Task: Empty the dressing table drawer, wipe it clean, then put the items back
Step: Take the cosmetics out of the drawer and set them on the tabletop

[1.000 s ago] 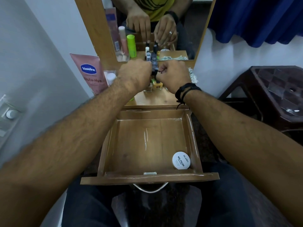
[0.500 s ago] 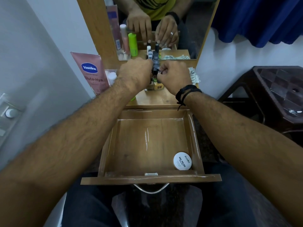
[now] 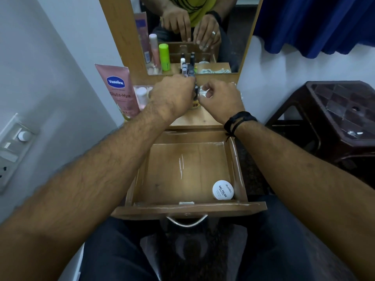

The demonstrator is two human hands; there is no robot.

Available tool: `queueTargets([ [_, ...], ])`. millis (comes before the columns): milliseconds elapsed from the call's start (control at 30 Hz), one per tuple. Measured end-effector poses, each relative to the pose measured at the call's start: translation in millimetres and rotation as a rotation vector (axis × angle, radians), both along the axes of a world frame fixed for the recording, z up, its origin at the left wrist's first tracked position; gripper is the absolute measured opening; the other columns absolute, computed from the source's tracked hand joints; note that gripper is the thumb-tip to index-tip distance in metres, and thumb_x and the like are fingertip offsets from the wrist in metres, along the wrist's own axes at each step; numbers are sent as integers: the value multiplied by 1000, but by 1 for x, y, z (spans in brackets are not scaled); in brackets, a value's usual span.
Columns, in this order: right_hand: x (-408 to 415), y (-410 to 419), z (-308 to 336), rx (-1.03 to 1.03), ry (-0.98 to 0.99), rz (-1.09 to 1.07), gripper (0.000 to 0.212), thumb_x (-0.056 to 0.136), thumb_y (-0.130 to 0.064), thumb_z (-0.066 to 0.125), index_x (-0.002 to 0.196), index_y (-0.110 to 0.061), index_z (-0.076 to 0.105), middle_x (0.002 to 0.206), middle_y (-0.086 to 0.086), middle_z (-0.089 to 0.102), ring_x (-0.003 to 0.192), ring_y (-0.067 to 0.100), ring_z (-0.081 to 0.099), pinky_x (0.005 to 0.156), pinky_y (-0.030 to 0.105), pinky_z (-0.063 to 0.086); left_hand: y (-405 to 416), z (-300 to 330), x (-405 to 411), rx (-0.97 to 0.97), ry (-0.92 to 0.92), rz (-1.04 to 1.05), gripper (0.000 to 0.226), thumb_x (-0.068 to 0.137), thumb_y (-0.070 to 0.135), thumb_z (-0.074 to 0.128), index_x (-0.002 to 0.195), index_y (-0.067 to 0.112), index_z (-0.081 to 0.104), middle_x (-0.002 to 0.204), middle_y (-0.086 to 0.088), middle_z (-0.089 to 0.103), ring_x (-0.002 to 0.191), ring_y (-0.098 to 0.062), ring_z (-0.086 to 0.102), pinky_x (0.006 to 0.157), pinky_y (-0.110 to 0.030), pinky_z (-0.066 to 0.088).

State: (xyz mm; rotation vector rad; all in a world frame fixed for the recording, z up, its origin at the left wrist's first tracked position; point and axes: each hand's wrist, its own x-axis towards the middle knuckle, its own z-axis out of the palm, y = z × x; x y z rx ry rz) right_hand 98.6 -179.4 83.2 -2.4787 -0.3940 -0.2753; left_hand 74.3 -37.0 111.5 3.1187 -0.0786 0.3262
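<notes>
Crowding hands (image 3: 197,96) at tabletop's back edge, drawer (image 3: 182,209) floor mostly bare.

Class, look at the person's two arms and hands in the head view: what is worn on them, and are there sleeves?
Both forearms are bare, with no sleeves in view. The right wrist carries a black band and thin black cords, one loose end dangling. The left hand and wrist show nothing worn. The right hand shows no ring from this side.

dim, soft indoor light; wide-angle bending at edges, forearms blurred, glare streaks inside drawer (image 3: 182,169).
</notes>
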Motion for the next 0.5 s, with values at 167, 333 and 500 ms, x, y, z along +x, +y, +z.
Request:
queueTargets([
  [167,-44,-24,-23,-210,33,67,32,77,-41,48,87,-24,73,83,4,72,82,30,65,74,41,54,-24,-21,-38,-7,140,-132,23,88,27,56,106,18,67,107,-14,68,100,-40,65,79,-44,55],
  [333,-84,-50,-62,-557,164,237,34,80,-40,34,72,-19,59,76,7,67,80,35,65,76,38,48,-51,-74,-77,-50,433,-123,31,92,32,55,115,16,70,117,-16,68,105,-38,66,75,-37,49],
  [500,-106,-59,-92,-784,506,249,9,87,-35,55,83,-29,59,108,7,63,137,34,37,109,67,30,-68,-123,-96,-197,657,-127,20,94,31,57,102,20,72,105,-6,71,87,-25,60,70,-30,43],
])
